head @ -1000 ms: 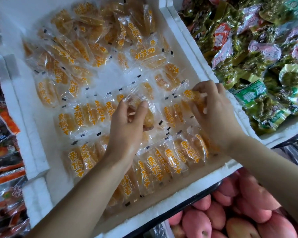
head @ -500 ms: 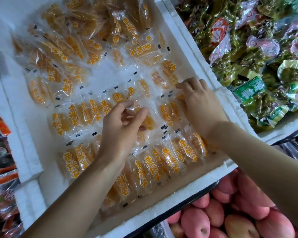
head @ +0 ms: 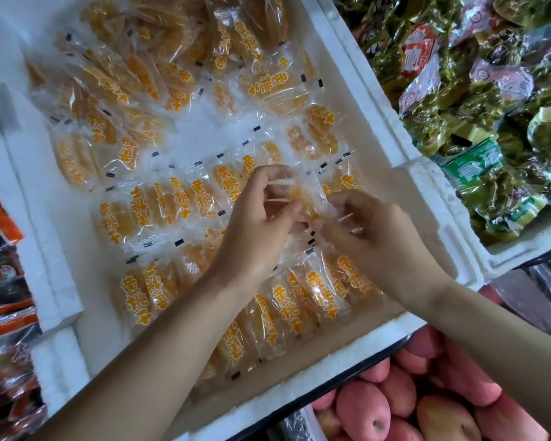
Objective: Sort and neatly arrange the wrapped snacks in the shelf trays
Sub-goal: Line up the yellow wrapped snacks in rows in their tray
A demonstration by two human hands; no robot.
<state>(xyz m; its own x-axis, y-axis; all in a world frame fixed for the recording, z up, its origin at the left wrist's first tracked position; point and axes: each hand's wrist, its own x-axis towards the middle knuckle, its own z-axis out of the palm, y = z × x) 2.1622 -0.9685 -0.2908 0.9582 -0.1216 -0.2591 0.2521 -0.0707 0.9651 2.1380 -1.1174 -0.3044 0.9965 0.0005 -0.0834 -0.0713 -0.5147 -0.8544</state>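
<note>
Middle of the white tray [head: 379,122]: one peach packet [head: 304,198] is held over the middle row.
Left hand [head: 255,224]: grip pinched on the packet's upper edge.
Right hand [head: 372,240]: grip closed on its near end, probably to turn it into line.
Rows [head: 159,205]: the near ones overlap neatly; the far pile lies loose.

Forearms reach forward, and the left hand [head: 261,224] and right hand [head: 372,237] meet, curled fingers pinching one wrapped snack [head: 303,198].
</note>
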